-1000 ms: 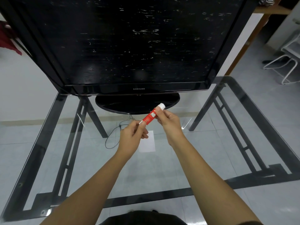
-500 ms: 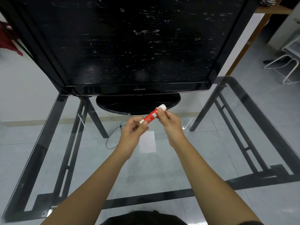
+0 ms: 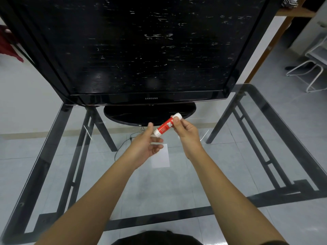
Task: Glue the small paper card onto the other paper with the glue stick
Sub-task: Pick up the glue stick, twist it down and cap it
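Note:
My right hand (image 3: 188,134) grips a red glue stick (image 3: 165,127) near its upper white end and holds it slanted above the glass table (image 3: 159,193). My left hand (image 3: 143,148) is just below and left of the stick's lower white end, apart from it. Its fingers are curled around a small pale piece (image 3: 156,143), blurred, that looks like the cap. A white sheet of paper (image 3: 161,159) lies flat on the glass under the hands, its left edge hidden by my left hand. I cannot make out a second paper.
A large black television (image 3: 141,50) on an oval stand (image 3: 132,115) fills the far half of the table. Dark table legs and a thin cable (image 3: 123,144) on the floor show through the glass. A white metal chair (image 3: 315,68) stands at the far right.
My left hand has come off the lower end of the glue stick and dropped slightly, with a pale piece now in its fingers. My right hand still holds the stick in about the same place.

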The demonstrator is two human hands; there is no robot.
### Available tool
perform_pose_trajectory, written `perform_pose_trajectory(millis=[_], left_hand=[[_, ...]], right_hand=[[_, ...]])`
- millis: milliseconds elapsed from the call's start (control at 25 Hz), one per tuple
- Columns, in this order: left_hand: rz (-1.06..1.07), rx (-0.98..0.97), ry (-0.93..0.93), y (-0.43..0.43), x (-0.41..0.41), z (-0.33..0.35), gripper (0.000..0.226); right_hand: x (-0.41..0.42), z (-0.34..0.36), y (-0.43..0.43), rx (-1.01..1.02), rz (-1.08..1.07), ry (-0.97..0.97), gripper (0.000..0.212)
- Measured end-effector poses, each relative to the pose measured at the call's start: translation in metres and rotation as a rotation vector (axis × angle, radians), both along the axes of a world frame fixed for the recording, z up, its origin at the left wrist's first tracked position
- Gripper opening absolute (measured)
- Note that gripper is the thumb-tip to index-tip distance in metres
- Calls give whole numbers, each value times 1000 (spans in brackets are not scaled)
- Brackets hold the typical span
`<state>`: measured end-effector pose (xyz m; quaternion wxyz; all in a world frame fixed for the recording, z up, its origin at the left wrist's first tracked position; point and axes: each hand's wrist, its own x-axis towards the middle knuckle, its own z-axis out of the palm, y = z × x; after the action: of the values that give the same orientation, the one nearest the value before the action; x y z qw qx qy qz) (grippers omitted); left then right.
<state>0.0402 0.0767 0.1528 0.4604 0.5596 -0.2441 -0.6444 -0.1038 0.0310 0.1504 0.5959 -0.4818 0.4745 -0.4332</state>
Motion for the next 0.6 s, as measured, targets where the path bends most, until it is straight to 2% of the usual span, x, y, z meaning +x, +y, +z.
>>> perform_pose_trajectory(millis=[80, 120, 160, 240, 280, 400, 440, 520, 600], left_hand=[[23, -279, -253, 6, -4, -5, 23], [25, -367, -319, 8, -5, -7, 20], [47, -396, -356, 8, -7, -8, 19], [90, -332, -350, 6, -8, -8, 33], [91, -231, -262, 3, -7, -7, 40], [-38, 220, 240, -4, 1, 4, 43], [-64, 293, 292, -5, 2, 6, 44], [-61, 261, 117, -4, 1, 6, 46], [27, -28, -172, 0, -3, 2, 37]], right_hand=[[0, 1, -1, -12, -3, -7, 20], [0, 1, -2, -20, 4, -13, 22], [0, 1, -2, -28, 12, -19, 24], [2, 2, -4, -44, 30, -31, 27], [3, 2, -4, -50, 42, -34, 27], [4, 1, -4, -63, 86, -5, 28], [4, 0, -4, -60, 91, 8, 28], [4, -2, -2, -43, 61, 15, 24], [3, -2, -3, -26, 17, 5, 20]])
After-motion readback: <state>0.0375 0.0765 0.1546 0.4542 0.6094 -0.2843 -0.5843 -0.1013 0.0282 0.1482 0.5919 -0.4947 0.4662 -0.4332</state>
